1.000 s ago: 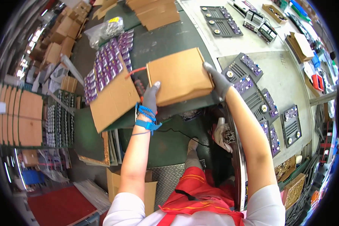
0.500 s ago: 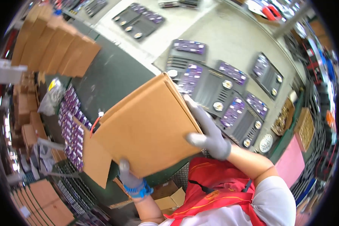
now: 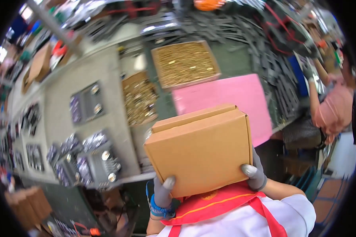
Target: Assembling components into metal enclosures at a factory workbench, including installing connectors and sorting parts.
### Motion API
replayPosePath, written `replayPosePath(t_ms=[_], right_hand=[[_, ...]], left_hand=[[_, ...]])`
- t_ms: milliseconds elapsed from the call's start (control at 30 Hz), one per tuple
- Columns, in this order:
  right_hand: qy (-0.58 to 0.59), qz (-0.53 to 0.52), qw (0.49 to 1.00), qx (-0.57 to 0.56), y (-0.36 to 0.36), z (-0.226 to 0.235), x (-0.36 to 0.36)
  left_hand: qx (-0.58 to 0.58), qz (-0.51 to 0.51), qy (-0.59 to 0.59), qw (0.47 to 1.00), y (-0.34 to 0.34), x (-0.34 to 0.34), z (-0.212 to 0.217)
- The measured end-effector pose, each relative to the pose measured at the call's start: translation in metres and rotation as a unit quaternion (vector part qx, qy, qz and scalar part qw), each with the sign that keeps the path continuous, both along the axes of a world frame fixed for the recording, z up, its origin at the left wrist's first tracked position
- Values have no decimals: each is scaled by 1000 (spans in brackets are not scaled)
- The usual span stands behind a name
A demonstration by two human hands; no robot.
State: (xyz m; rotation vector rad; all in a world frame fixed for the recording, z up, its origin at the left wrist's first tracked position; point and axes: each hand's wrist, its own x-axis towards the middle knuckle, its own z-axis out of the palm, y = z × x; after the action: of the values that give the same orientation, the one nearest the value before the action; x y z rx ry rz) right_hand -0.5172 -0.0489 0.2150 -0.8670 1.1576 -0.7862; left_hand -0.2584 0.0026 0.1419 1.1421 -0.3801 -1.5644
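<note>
A brown cardboard box is held tilted in front of my red apron, its lid folded shut. My left hand, in a grey glove with a blue band at the wrist, grips the box's lower left edge, thumb on the near face. At the lower right edge, my gloved right hand clasps it the same way, its thumb pressed on the face. The remaining fingers of both hands are mostly hidden by the box. Just beyond the box lies a pink sheet on the green table.
A shallow box of brass-coloured pieces and another open box of metal parts stand beyond. Left, grey trays with purple packets lie on a pale surface. Dark strips are heaped at right, near another person in pink.
My view and body have turned right, from the trays toward the pink sheet. The box has come along in both hands, and its open flap is now out of sight.
</note>
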Motion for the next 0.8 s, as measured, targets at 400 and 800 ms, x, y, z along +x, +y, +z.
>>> replayPosePath(t_ms=[400, 800], right_hand=[[186, -59, 980, -22, 22, -109, -180], [329, -78, 799, -498, -40, -116, -207]], left_hand=[[6, -302, -121, 946, -133, -112, -47], [-54, -101, 102, 988, 42, -228, -53]])
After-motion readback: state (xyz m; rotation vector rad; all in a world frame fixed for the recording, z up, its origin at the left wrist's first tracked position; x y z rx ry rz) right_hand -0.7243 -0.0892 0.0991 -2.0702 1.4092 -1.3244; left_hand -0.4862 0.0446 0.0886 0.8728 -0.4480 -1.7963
